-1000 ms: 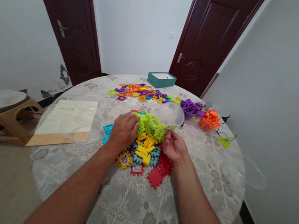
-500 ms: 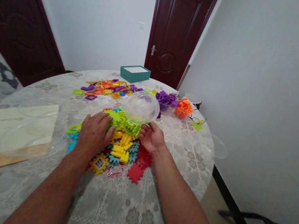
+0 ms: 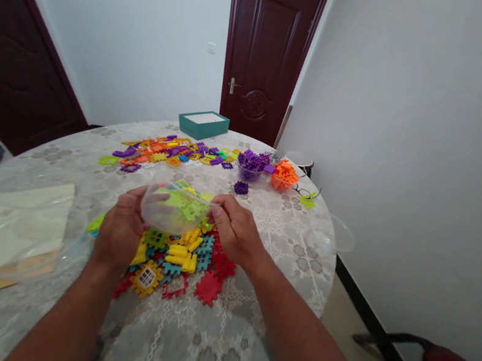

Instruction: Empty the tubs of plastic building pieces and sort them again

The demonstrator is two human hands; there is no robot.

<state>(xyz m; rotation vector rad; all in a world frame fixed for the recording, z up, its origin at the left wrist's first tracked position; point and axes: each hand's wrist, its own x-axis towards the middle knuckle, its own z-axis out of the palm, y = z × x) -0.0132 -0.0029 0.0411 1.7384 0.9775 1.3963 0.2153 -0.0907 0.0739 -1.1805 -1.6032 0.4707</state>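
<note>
"Plastic, see-through, that clear bowl (image 3: 171, 221) above the near pile. Who has it?"

"Both hands are at it. The right hand (image 3: 235, 234) has the right side of the rim pinched between thumb and fingers."

"And the left hand (image 3: 119, 230)?"

"It's at the bowl's other side, fingers partly behind the wall. Whether they're closed on the bowl or on something there, I can't tell."

"Is the bowl level?"

"Tilted. Lime-green pieces (image 3: 189, 209) show through it, though I can't say how many are inside and how many behind."

"What lies below?"

"Yellow bars (image 3: 178, 251), teal pieces (image 3: 204, 253) and red gear-edged pieces (image 3: 208, 288), heaped together on the patterned tablecloth (image 3: 269, 254)."

"And farther off?"

"Mixed colourful pieces (image 3: 159, 157) spread near a green box (image 3: 203, 129), then, to the right, purple pieces (image 3: 252, 162) and orange pieces (image 3: 285, 174), each in a clear bowl, with eyeglasses (image 3: 305, 192) just beside the orange ones"
</note>
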